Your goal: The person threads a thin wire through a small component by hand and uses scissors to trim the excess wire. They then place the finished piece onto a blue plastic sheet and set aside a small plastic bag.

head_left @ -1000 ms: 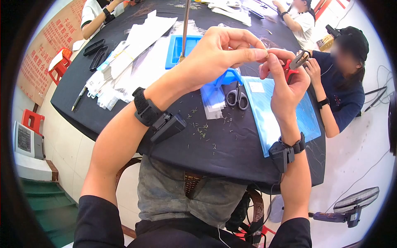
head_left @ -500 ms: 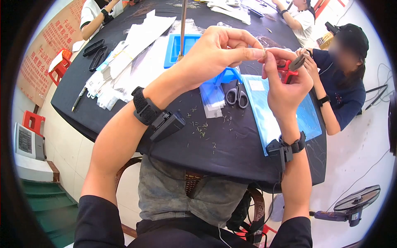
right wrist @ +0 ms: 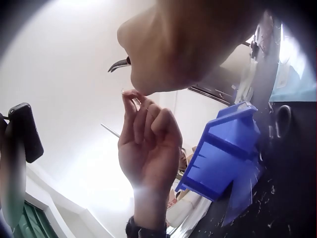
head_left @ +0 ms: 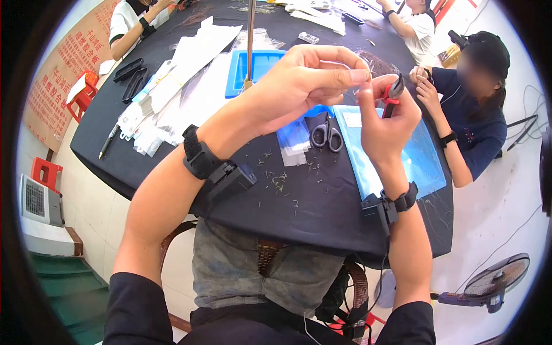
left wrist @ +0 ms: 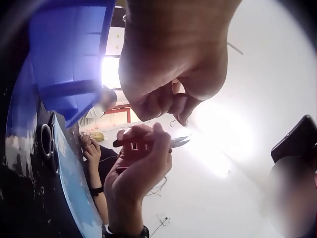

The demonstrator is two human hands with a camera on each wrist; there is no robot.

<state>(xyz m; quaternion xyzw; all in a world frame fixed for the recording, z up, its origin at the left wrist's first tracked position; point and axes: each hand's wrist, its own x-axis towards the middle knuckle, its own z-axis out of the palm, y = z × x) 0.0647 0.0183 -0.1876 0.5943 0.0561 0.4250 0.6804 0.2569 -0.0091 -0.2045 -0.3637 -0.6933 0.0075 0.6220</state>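
Note:
My left hand (head_left: 313, 86) pinches a tiny thin piece (head_left: 370, 73) between thumb and forefinger; in the left wrist view a small hook-like shape (left wrist: 172, 123) shows by its fingertips. Red-handled pliers (head_left: 394, 91) rest in my right hand (head_left: 392, 129), its fingers curled around them and the metal jaws pointing up. My right thumb and forefinger are just below the left fingertips; whether they touch the piece I cannot tell. In the right wrist view the curved plier tips (right wrist: 119, 65) stick out beyond the right hand (right wrist: 183, 44), above the left hand (right wrist: 151, 141).
Below the hands lie dark-handled scissors (head_left: 326, 138), a blue folder (head_left: 422, 167), clear bags (head_left: 292, 146) and scattered clippings (head_left: 280, 183). A blue tray (head_left: 233, 77) stands behind a metal rod (head_left: 250, 43). White papers (head_left: 198, 52) spread left. Another person (head_left: 474, 103) sits at right.
My right hand has shifted down and left, and the pliers have turned so their jaws point more upward. The left hand has lowered slightly, still pinching.

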